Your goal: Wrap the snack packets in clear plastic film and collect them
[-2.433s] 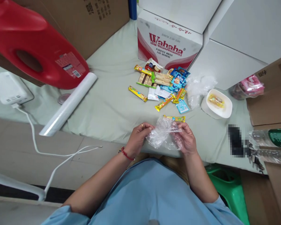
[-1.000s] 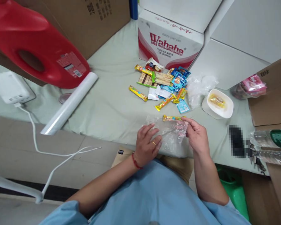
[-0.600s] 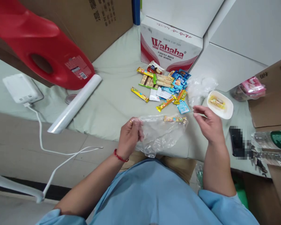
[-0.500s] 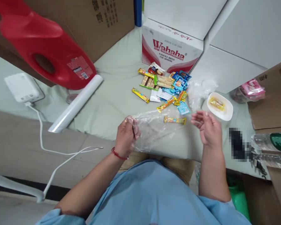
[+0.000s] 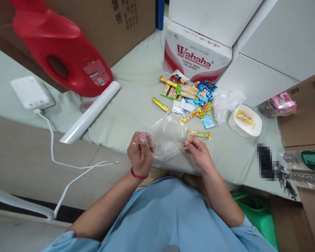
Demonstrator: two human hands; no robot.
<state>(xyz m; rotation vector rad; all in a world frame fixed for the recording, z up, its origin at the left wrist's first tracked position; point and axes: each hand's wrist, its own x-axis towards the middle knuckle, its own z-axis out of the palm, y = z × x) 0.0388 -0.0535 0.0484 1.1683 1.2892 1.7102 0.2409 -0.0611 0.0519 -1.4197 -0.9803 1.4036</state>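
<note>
A clear plastic bag (image 5: 168, 138) spreads between my two hands, low over the front of the pale green cloth. My left hand (image 5: 141, 150) is closed round one side of it, thumb on top. On the other side, my right hand (image 5: 197, 152) pinches the edge between thumb and fingertips. Just beyond my right hand lies a yellow snack stick (image 5: 198, 134). Behind the bag is a loose pile of wrapped snacks, with blue packets (image 5: 204, 93), wafers (image 5: 188, 91) in clear wrap and another yellow stick (image 5: 160, 104).
A Wahaba carton (image 5: 196, 56) stands behind the snacks. To their right are crumpled clear plastic (image 5: 227, 101) and a white tub (image 5: 254, 126). On the left are a red jug (image 5: 76, 59), a white roll (image 5: 90, 112) and a power bank (image 5: 33, 93) with a cable. Bottles (image 5: 294, 159) lie far right.
My right hand has come left and in from beside the white tub, and now pinches the bag's right edge. The bag is spread wider. The view has shifted slightly.
</note>
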